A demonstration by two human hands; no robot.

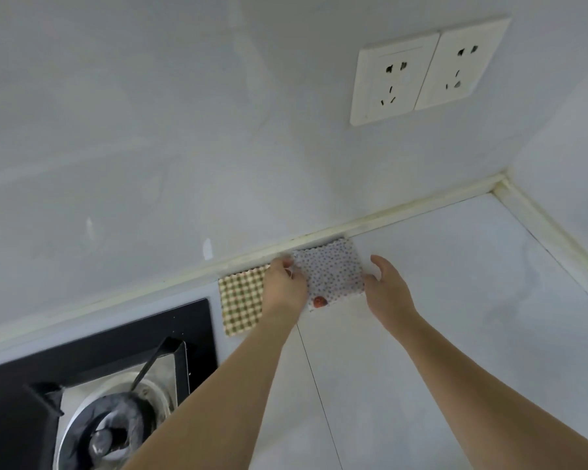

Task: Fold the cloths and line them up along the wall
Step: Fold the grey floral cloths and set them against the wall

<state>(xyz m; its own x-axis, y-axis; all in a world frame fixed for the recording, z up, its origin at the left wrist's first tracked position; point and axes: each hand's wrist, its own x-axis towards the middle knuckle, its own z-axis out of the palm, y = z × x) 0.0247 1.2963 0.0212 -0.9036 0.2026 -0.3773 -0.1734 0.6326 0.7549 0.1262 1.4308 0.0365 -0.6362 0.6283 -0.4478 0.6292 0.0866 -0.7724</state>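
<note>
Near the middle of the frame, a folded dotted cloth (pixel 331 273) lies flat on the pale bench (pixel 455 300), its far edge against the sealant strip (pixel 387 222) where the bench meets the wall (pixel 150 130). A reddish spot on its near edge is too blurred to identify. Just left of it sits a folded checked cloth (pixel 240 305), also backed up to the wall; its right part is hidden under the left hand (pixel 284 288), so it cannot be told whether the two cloths touch or overlap.

The left hand lies over the dotted cloth's left edge with fingers curled onto the fabric; whether they pinch it or only press it down is hard to make out. The right hand (pixel 386 288) sits at the cloth's right edge, thumb raised and fingers loosely spread; the fingertips are hidden behind the hand, so contact with the cloth is not certain.

At the lower left, a black gas hob (pixel 99 351) is cut off by the frame edge, its burner lined with crinkled foil. In the upper right, two white wall sockets (pixel 428 69) sit side by side. Both forearms run out of the bottom of the frame.
</note>
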